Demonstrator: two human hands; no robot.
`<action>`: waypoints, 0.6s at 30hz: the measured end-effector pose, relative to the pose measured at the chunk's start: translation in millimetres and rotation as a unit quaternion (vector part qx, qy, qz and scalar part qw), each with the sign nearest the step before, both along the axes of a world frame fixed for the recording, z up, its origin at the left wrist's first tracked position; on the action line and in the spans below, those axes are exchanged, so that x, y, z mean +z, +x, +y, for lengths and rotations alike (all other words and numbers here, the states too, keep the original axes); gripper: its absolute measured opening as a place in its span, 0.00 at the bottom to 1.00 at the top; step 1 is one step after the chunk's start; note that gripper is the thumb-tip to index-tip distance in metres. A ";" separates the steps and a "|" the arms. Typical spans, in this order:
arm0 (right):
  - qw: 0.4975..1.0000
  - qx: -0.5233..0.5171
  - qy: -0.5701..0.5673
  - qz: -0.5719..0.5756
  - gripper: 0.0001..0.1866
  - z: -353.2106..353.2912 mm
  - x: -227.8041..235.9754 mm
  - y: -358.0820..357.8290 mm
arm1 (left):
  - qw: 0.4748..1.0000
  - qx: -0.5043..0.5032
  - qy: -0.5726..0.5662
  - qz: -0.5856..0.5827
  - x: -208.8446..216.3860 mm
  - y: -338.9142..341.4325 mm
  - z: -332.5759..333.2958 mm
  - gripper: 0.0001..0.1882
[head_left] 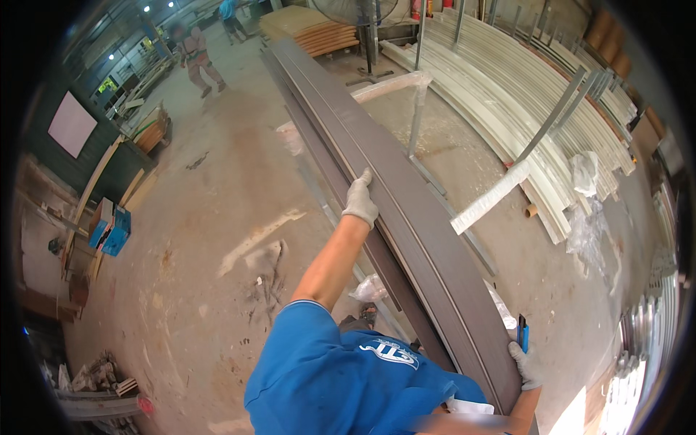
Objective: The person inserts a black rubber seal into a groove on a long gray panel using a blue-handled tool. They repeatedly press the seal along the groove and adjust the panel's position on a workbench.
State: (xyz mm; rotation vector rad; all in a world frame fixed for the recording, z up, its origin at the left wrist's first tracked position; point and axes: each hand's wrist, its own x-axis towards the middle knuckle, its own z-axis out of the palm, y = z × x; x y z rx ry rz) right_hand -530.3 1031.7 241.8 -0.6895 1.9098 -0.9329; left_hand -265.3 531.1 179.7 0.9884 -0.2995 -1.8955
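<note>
Long dark brown boards (428, 217) run from beside my body toward the far upper left, lying lengthwise on a rack. My left hand (361, 199), in a pale work glove, is closed over a board's raised edge partway along, thumb pointing away. My right hand (527, 367), also gloved, is at the near right edge of the boards. A slim blue and black tool (523, 333) sticks up from its fingers; I cannot make out its exact kind. The fingers of my right hand are partly hidden.
A metal rack arm wrapped in white (489, 196) juts out on the right. Beyond it lie stacked pale long profiles (500, 94). Plastic wrap (589, 225) lies near their ends. A blue box (112, 228) stands at left. A person (197, 59) is in the far background.
</note>
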 end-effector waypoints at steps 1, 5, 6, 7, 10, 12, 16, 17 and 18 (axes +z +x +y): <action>1.000 0.000 0.005 0.003 0.39 -2.4 -3.2 2.4 | 1.000 0.003 0.005 0.000 -3.1 5.5 -2.0 0.22; 1.000 -0.009 0.029 0.008 0.37 -12.3 -11.1 5.4 | 1.000 0.008 0.006 0.016 -17.8 18.8 -5.0 0.22; 0.999 -0.009 0.041 0.009 0.37 -14.5 -13.1 6.4 | 1.000 0.007 -0.003 0.024 -23.1 21.9 -5.7 0.23; 0.999 -0.006 0.033 0.016 0.36 -18.0 -16.2 6.7 | 0.999 0.003 -0.011 0.036 -27.3 22.7 -8.6 0.24; 0.997 -0.002 0.066 0.038 0.31 -23.8 -26.9 14.0 | 1.000 0.002 0.013 0.003 -42.7 27.9 -10.5 0.25; 0.998 0.013 0.045 0.038 0.28 -25.8 -34.7 20.5 | 1.000 -0.012 0.012 -0.010 -49.5 32.3 -12.1 0.25; 0.996 0.014 0.058 0.071 0.25 -24.1 -41.9 29.7 | 0.992 -0.099 -0.017 -0.072 -52.6 51.5 -8.3 0.26; 0.996 0.006 0.057 0.070 0.25 -22.9 -41.5 31.1 | 0.986 -0.126 -0.025 -0.109 -51.0 57.1 -6.3 0.26; 0.997 0.007 0.025 0.078 0.24 -23.1 -41.4 32.4 | 0.975 -0.153 -0.014 -0.161 -47.2 62.3 -7.2 0.27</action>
